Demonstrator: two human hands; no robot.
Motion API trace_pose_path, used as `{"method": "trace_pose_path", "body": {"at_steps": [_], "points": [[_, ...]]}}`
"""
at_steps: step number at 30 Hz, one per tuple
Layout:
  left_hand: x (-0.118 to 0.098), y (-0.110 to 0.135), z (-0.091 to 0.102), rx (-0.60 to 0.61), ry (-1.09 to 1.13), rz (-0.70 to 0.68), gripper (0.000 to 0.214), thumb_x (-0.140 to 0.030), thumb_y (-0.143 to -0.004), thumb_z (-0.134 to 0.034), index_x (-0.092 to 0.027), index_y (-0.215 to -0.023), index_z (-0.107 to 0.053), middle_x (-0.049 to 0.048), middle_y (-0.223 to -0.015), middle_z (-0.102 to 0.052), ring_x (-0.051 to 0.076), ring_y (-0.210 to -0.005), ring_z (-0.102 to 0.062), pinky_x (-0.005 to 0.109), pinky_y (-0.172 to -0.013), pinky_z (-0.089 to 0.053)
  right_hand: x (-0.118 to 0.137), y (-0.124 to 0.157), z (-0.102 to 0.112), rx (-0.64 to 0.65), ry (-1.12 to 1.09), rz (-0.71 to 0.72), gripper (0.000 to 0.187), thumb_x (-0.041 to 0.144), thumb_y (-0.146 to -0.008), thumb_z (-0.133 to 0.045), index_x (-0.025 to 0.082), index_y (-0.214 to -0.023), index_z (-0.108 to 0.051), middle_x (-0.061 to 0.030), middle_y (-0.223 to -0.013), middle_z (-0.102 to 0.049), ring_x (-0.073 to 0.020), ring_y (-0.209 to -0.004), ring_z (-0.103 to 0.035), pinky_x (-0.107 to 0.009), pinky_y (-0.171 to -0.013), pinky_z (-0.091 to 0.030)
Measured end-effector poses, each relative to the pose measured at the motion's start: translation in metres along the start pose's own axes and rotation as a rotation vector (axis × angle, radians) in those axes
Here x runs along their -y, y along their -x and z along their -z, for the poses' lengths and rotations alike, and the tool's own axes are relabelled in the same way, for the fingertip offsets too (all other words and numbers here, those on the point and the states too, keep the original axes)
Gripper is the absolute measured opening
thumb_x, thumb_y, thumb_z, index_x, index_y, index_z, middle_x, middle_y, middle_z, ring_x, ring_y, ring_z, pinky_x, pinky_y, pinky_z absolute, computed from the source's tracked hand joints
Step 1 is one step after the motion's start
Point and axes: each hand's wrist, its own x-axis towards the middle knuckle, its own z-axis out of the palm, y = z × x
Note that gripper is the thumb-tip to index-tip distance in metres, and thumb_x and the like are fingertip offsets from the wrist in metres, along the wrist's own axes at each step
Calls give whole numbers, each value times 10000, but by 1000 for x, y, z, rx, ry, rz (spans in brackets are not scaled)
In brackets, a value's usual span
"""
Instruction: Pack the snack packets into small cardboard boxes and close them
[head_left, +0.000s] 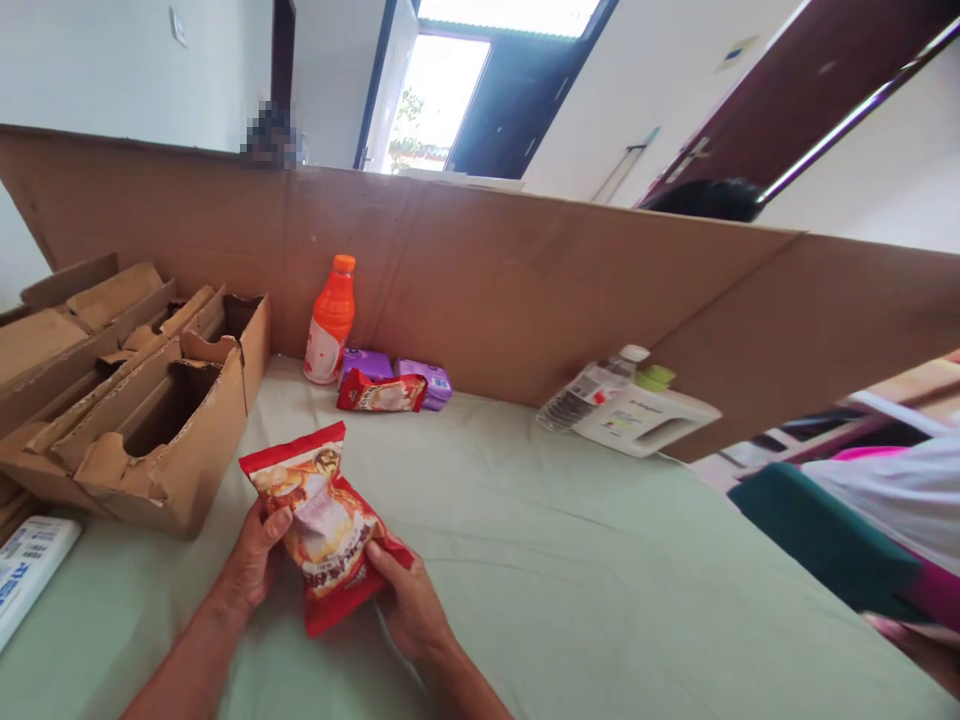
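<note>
A red and cream snack bag (330, 525) is held tilted above the pale green cloth, between both hands. My left hand (259, 545) grips its left side, thumb over the front. On the lower right side, my right hand (405, 600) pinches the bag with its thumb on the printed face; its other fingers are hidden behind. Beyond the bag lies a smaller red snack packet (382, 393), leaning against two purple packs (431, 383). An orange drink bottle (330, 320) stands upright just left of them.
Cardboard boxes with open compartments (161, 420) stand at the left, a white printed box (34, 565) in front of them. A clear plastic bottle (589, 395) and a white jug (645, 415) lean at the back right. A cardboard wall (510, 280) closes off the back. A person sits at right.
</note>
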Motion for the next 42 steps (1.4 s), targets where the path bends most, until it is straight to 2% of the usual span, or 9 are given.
{"method": "trace_pose_path", "body": {"at_steps": [5,9,13,16,25,29,35,38,42], "points": [[4,-6,4,-108,7,-54,498,-322,-497,-945,-164,-935,-769,61,-919,-812,298,-943,-748,381,-881,-584,15,-3,17,-71,13,-42,348,408,-614,-929,206,-858,-784,-42,-821,-798,-220,-700,-732,-327,-703,-586],[10,-14,12,-190,23,-63,454,-254,-522,-912,-181,-949,-776,37,-910,-817,258,-921,-745,352,-869,-568,9,-5,20,-89,-9,-23,507,529,-596,-915,220,-972,-772,-59,-975,-805,-250,-853,-748,-361,-802,-595],[12,-16,12,-184,23,-15,438,-282,-521,-921,-170,-916,-769,50,-898,-813,270,-945,-734,359,-874,-553,-2,-4,10,28,89,25,643,495,-618,-910,194,-1154,-722,-101,-1092,-784,-299,-941,-745,-431,-879,-583],[11,-15,7,-131,14,20,507,-340,-530,-931,-159,-967,-748,77,-956,-804,292,-1031,-709,371,-917,-537,5,-9,17,-66,173,51,537,512,-633,-890,173,-1024,-747,-97,-918,-800,-291,-780,-753,-440,-785,-603],[5,-11,10,-30,-173,137,555,-407,-630,-901,-159,-1070,-671,101,-974,-761,225,-884,-711,324,-754,-517,126,-97,110,-353,399,326,553,533,-406,-920,181,-769,-698,-38,-730,-737,-213,-638,-667,-377,-675,-571],[3,-10,11,5,-220,161,537,-416,-595,-922,-151,-1008,-704,104,-967,-754,227,-877,-704,319,-744,-507,156,-138,147,-532,555,470,550,577,-514,-806,192,-887,-680,-33,-849,-719,-208,-769,-656,-343,-695,-542],[1,-12,12,15,-249,172,527,-451,-618,-907,-165,-1009,-699,91,-977,-739,214,-878,-690,312,-738,-504,98,-113,182,-747,832,560,591,539,-655,-626,164,-1112,-628,-156,-1166,-668,-293,-1051,-638,-428,-867,-530],[3,-12,11,13,-265,162,518,-444,-628,-894,-166,-1013,-688,88,-984,-726,209,-888,-683,306,-741,-499,70,-89,186,-707,988,586,554,519,-728,-553,178,-1160,-615,-177,-1301,-619,-307,-1161,-604,-446,-920,-520],[10,-7,10,-7,-290,137,517,-451,-612,-873,-160,-984,-662,80,-944,-706,200,-846,-675,304,-721,-493,60,-83,184,-499,1200,583,426,516,-708,-550,221,-986,-680,-142,-1154,-705,-323,-1112,-638,-493,-990,-496]]}}
